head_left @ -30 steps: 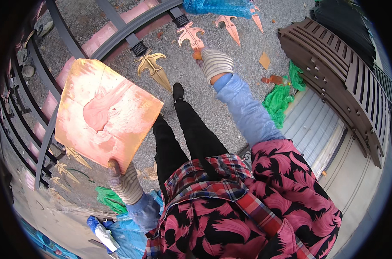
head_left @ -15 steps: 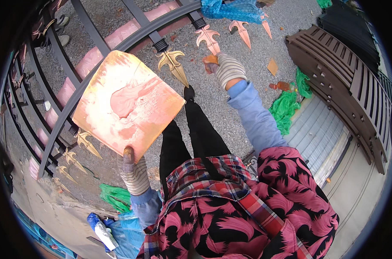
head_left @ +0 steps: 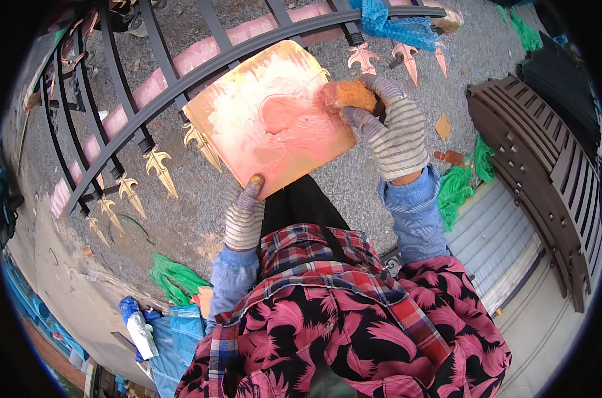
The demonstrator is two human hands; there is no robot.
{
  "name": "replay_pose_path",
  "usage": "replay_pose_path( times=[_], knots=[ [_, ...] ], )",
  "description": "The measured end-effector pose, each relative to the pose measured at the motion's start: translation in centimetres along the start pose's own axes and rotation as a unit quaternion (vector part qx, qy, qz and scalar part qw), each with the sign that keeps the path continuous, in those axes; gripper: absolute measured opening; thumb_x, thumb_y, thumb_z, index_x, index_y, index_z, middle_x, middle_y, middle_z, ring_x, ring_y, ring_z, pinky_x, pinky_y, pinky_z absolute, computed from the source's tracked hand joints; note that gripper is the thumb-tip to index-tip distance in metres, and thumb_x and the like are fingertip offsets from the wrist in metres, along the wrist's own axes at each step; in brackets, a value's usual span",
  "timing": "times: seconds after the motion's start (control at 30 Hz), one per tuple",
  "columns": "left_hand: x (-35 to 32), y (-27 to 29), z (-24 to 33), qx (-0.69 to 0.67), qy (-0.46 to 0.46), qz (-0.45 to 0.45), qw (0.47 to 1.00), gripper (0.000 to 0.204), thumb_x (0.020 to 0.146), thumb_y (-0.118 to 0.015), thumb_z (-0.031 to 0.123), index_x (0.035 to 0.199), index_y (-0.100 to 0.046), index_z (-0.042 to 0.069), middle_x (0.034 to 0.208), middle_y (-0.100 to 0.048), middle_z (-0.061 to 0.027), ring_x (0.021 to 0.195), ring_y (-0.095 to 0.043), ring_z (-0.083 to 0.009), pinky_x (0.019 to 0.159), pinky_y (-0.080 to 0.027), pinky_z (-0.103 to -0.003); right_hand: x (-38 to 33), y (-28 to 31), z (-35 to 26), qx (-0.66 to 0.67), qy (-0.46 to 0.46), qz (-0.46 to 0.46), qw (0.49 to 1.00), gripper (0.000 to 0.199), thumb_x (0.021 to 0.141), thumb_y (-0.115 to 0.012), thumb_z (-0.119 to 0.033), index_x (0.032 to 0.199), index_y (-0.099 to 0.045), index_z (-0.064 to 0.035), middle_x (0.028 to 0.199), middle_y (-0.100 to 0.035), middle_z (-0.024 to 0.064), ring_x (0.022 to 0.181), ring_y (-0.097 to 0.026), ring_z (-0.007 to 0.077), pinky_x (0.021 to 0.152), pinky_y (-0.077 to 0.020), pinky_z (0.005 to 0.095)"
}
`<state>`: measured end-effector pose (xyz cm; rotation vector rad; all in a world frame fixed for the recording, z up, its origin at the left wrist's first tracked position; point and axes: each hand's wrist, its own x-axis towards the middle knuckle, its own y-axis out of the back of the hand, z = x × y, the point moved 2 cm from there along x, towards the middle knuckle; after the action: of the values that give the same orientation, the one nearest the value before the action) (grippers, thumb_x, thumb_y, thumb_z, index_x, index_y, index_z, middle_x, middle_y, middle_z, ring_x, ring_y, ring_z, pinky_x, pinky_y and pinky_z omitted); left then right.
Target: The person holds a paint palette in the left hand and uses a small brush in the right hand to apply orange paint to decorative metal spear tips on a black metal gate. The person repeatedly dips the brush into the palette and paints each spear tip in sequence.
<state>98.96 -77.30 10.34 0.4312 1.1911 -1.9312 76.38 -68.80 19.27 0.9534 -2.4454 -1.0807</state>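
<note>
My left hand [head_left: 246, 215], in a striped knit glove, grips the near corner of a square board [head_left: 238, 99], its thumb on top. Pale pink paint is smeared over the board, with a thicker patch in the middle. In my right hand [head_left: 400, 132], gloved alike, is an orange sponge [head_left: 357, 96], whose pink-stained end meets the board's right edge. Beyond lies a black metal fence panel [head_left: 160, 98] with spear-shaped finials. Those at the left, such as one gold finial [head_left: 159, 172], look yellowish; the copper-pink finial [head_left: 362, 58] stands right of the board. The board covers part of the fence.
A pink padded roll [head_left: 244, 32] runs under the fence. Blue plastic wrap [head_left: 397, 28] drapes over its right end. Brown slatted panels [head_left: 526, 152] are stacked at the right, near green plastic [head_left: 455, 192] and a bottle [head_left: 452, 157]. Blue plastic sheeting [head_left: 181, 341] lies lower left.
My right hand has come back from the copper-pink finial to the board, bringing the sponge to its right edge. The board has shifted right and away in the view, which has also moved.
</note>
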Motion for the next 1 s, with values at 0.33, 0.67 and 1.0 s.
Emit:
replay_pose_path(
  times=[0.33, 0.67, 1.0],
  knots=[
    [-0.8, 2.5, -2.5, 0.354, -0.128, -0.013, 0.926, 0.041, 0.086, -0.052, 0.018, 0.117, -0.043, -0.007, 0.113, -0.051, -0.012, 0.103, -0.05, -0.0177, 0.09, -0.041, -0.03, -0.4, -1.3, -3.0, -0.133, 0.11, -0.097, 0.98, 0.04, 0.066, -0.066, -0.015, 0.104, -0.054, -0.0069, 0.092, -0.057, 0.0147, 0.085, -0.057, 0.0304, 0.072, -0.0469, 0.0383],
    [-2.1, 1.2, -2.2, -0.06, -0.088, 0.084, 0.991, 0.058, 0.08, -0.06, 0.024, 0.124, -0.035, -0.004, 0.122, -0.043, -0.0115, 0.112, -0.042, -0.0219, 0.098, -0.034, -0.036, -2.3, -2.2, -1.1, -0.112, 0.128, -0.18, 0.969, 0.042, 0.061, -0.07, -0.013, 0.099, -0.056, -0.0037, 0.089, -0.058, 0.0149, 0.083, -0.057, 0.0294, 0.072, -0.0471, 0.0358],
    [-0.8, 4.6, 5.2, -0.034, -0.123, 0.079, 0.989, 0.068, 0.077, -0.063, 0.022, 0.13, -0.028, 0.0, 0.13, -0.037, -0.0126, 0.12, -0.035, -0.0254, 0.104, -0.025, -0.043, 5.4, -10.6, 7.9, -0.234, -0.112, -0.155, 0.953, 0.041, 0.065, -0.07, -0.017, 0.102, -0.057, -0.0047, 0.091, -0.06, 0.0158, 0.086, -0.058, 0.0313, 0.074, -0.0464, 0.0385]
  ],
)
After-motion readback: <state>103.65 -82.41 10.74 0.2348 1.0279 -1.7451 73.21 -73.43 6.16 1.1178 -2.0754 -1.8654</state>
